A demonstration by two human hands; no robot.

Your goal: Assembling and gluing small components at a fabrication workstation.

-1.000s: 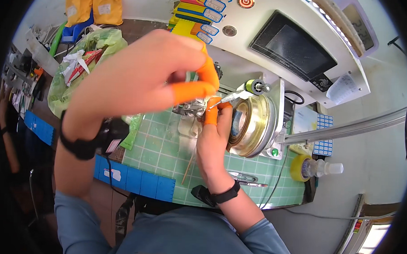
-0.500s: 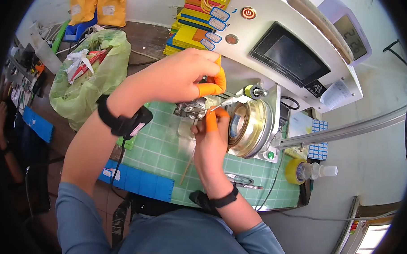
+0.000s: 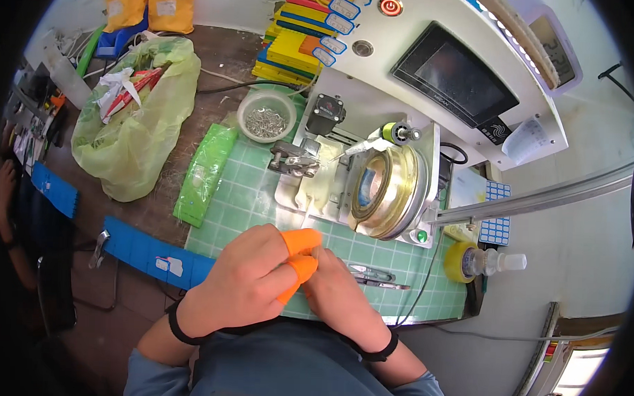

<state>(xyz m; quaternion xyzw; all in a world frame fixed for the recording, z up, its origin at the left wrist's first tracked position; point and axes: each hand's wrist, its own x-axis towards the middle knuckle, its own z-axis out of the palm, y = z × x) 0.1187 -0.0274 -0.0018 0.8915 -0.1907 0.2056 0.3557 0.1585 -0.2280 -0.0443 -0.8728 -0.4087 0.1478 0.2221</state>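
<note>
Head: left fingers (image 3: 302, 241) near-closed, contents unclear

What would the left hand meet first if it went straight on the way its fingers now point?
Most likely the right hand: the left hand points its orange-covered fingers there, though contact is unclear.

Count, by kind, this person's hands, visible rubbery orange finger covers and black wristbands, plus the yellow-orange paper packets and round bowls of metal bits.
Hands, left hand and right hand: 2
Orange finger covers visible: 2
Black wristbands: 2
Yellow-orange paper packets: 2
Round, pale bowl of small metal pieces: 1
Total: 9
</note>
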